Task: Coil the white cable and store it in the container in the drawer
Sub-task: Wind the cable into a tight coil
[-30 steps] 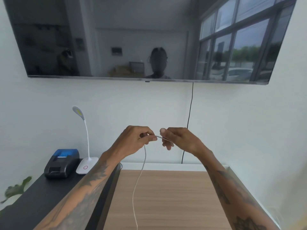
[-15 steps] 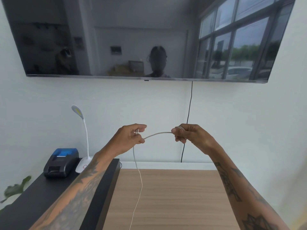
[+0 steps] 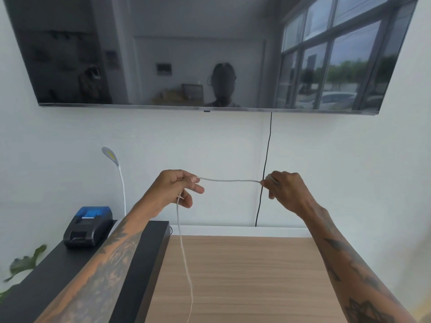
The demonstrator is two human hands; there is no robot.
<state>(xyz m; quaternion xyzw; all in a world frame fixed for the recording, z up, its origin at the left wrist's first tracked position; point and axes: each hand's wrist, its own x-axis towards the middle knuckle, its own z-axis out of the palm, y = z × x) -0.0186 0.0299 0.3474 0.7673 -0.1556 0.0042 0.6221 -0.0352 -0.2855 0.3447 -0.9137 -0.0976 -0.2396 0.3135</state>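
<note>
The white cable is stretched almost level in the air between my two hands, above the wooden cabinet top. My left hand pinches it at thumb and forefinger, and the rest of the cable hangs down from that hand and runs off the bottom of the view. My right hand grips the cable's end, whose plug shows at the fingertips. No drawer or container is in view.
A black shelf at the left carries a black and blue printer and a white gooseneck lamp. A wall television hangs above, with a black cord running down the wall. A plant leaf shows at far left.
My hands have drawn apart, the right one moving right. The stretch of cable between them has grown from a short bit into a long, nearly straight span.
</note>
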